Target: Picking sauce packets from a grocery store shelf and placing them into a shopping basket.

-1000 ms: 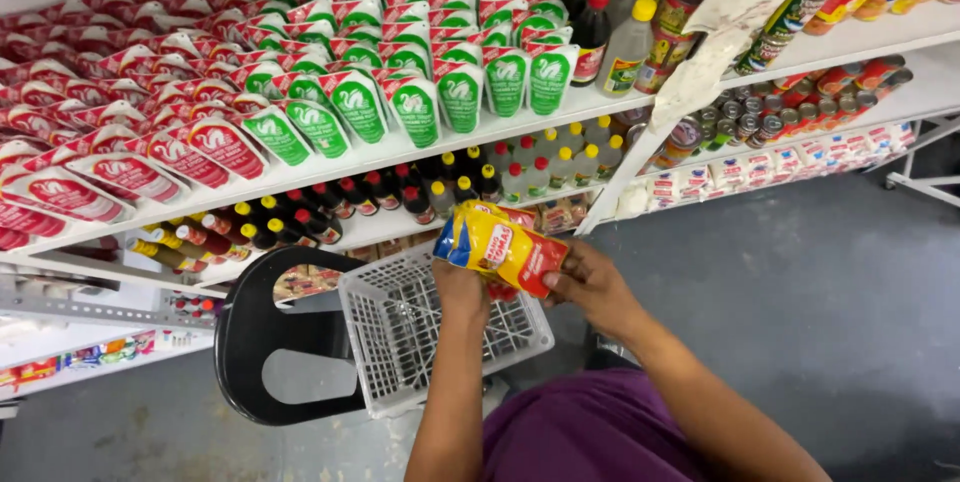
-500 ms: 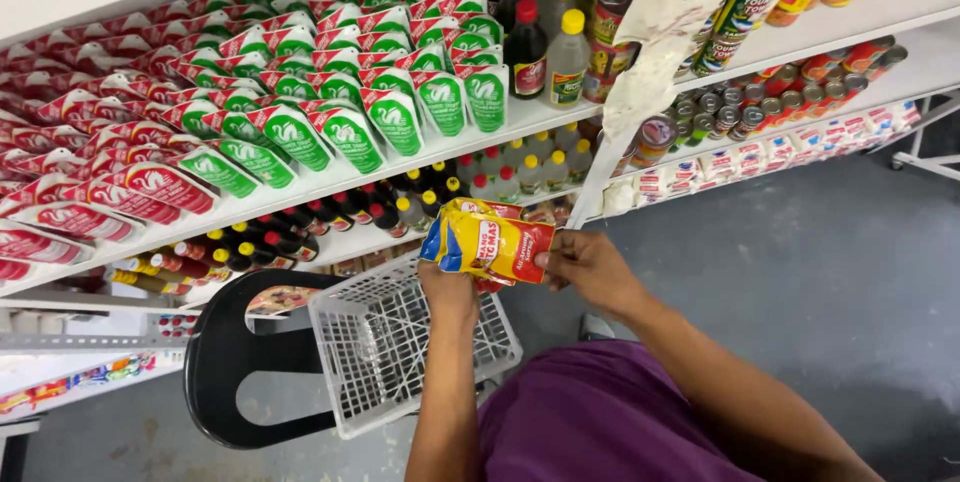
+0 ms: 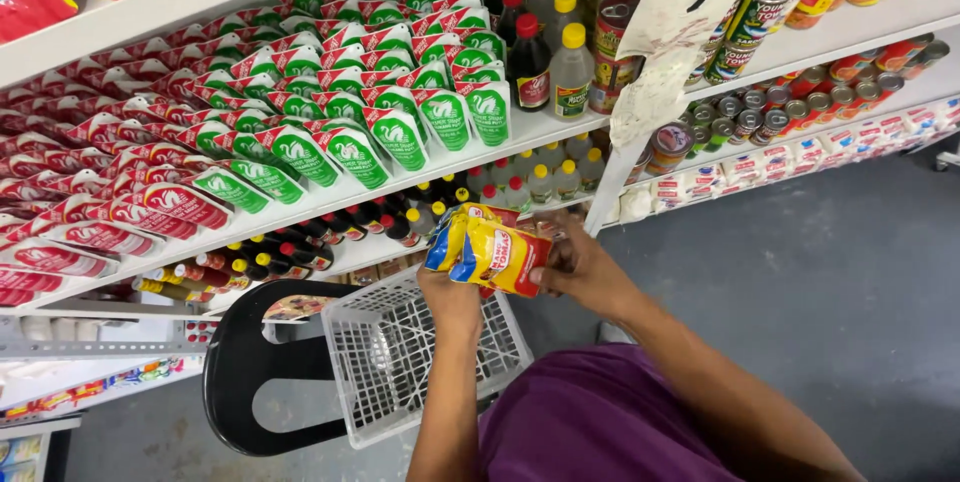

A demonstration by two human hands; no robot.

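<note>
Bright even store light, soft shadows, sharp focus, wide-angle edge distortion.

I see a yellow packet [image 3: 490, 252] with a blue end and a red label patch at the centre of the frame. Below it sits a white wire-mesh basket [image 3: 400, 362] with a black handle [image 3: 250, 372]. Across the upper left run rows of pouches, green and white [image 3: 400, 137] beside red and white [image 3: 120, 207]. My sleeve [image 3: 590, 422] at the bottom is purple. The floor [image 3: 830, 282] on the right is dark grey.
</note>
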